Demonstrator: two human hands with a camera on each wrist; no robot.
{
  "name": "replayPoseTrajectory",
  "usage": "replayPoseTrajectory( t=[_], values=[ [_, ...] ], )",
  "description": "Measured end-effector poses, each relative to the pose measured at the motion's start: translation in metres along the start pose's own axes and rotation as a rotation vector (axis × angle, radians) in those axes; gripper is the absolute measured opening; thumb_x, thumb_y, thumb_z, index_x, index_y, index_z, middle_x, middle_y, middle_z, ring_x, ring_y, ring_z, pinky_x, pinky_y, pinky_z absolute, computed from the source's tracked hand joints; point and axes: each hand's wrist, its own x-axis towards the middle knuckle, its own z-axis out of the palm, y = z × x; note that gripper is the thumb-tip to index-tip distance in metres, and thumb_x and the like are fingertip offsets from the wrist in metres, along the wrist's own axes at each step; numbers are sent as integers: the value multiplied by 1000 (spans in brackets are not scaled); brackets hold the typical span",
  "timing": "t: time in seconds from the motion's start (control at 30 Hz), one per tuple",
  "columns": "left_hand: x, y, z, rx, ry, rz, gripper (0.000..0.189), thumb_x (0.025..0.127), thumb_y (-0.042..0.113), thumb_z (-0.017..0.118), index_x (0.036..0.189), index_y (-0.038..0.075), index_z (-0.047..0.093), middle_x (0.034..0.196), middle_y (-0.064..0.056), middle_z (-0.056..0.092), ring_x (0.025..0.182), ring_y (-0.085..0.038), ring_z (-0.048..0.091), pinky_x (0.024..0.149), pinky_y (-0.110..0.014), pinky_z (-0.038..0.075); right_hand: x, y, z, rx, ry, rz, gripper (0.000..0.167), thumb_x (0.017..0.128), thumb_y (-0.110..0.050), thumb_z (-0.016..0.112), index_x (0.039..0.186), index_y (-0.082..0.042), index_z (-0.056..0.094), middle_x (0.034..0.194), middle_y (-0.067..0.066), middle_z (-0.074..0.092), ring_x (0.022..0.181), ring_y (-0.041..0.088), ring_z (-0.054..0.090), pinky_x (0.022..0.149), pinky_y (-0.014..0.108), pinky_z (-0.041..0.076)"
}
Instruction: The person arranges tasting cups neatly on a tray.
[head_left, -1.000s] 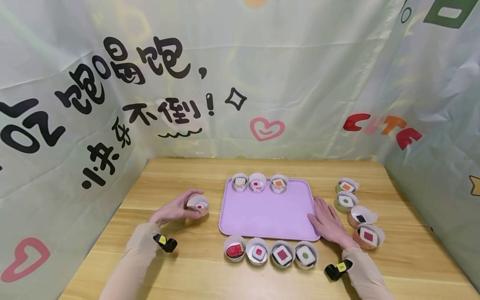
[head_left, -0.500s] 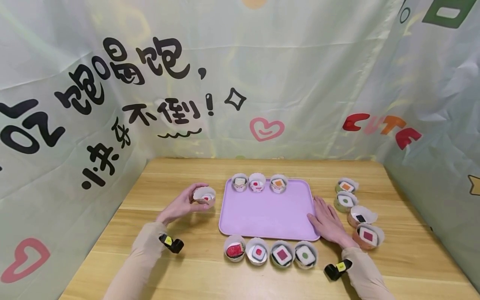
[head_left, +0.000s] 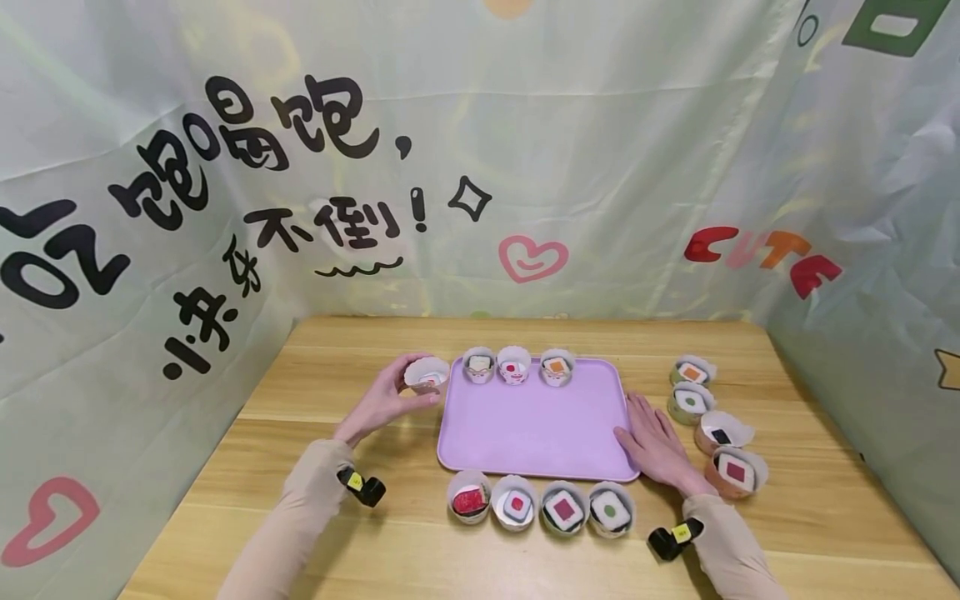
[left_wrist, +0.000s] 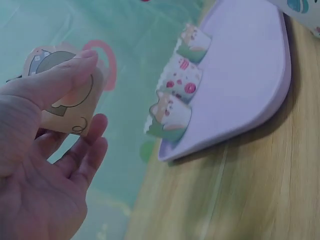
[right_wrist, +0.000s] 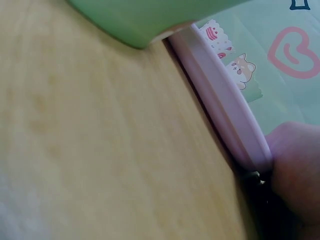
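My left hand (head_left: 380,407) grips a paper baking cup (head_left: 426,379) by its side, just left of the lilac tray (head_left: 536,429). A white piece with a red spot sits inside. In the left wrist view the thumb presses the near wall of this patterned cup (left_wrist: 75,114), raised off the table. Along the tray's back edge stand three paper cups (head_left: 514,367) holding sushi-like pieces. With fingers extended, my right hand (head_left: 662,443) rests at the tray's right edge. The right wrist view has part of this hand (right_wrist: 299,167) beside the tray rim (right_wrist: 225,105).
In front of the tray, several filled paper cups (head_left: 514,505) form a row on the wooden table (head_left: 360,533). Several more cups (head_left: 692,403) stand in a column right of my right hand. Printed cloth (head_left: 615,167) hangs behind and at both sides.
My left hand has carried the paper baking cup right and away from me, up to the tray's back left corner. My right hand and the other cups have stayed put.
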Motion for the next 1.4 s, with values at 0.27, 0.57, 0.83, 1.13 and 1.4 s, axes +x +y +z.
replayPoseTrajectory(
  t=[0.27, 0.57, 0.83, 1.13, 1.4],
  values=[
    [11, 13, 16, 41, 26, 2, 64, 81, 8, 84, 137, 5, 54, 127, -17, 63, 111, -24, 64, 99, -33, 53, 0, 1, 0, 1, 2, 0, 68, 107, -26, 42, 152, 18, 17, 161, 38, 13, 151, 55, 9, 121, 67, 4],
    [26, 27, 35, 86, 16, 19, 66, 80, 16, 86, 138, 11, 54, 127, -11, 65, 110, -23, 63, 98, -38, 51, 1, 1, 0, 0, 4, -4, 68, 107, -27, 42, 152, 18, 17, 161, 37, 14, 151, 54, 9, 122, 66, 4],
    [38, 37, 52, 125, 0, 25, 66, 80, 21, 86, 138, 14, 55, 121, -6, 68, 99, -15, 61, 87, -32, 53, 0, 1, -1, 10, 5, 1, 68, 107, -26, 42, 152, 18, 18, 161, 38, 13, 151, 55, 9, 122, 66, 3],
    [58, 43, 71, 123, -32, 40, 64, 79, 24, 88, 135, 14, 58, 118, -6, 68, 98, -15, 65, 84, -32, 58, 0, 3, 1, -5, 5, 2, 68, 107, -26, 42, 152, 18, 18, 161, 37, 14, 151, 54, 10, 122, 66, 3],
    [75, 53, 87, 201, -64, 89, 63, 80, 29, 86, 134, 13, 58, 119, -5, 67, 101, -19, 62, 89, -43, 56, 0, 2, 1, 7, 13, 1, 67, 107, -26, 42, 153, 17, 18, 162, 36, 15, 151, 54, 10, 121, 66, 3]
  ],
)
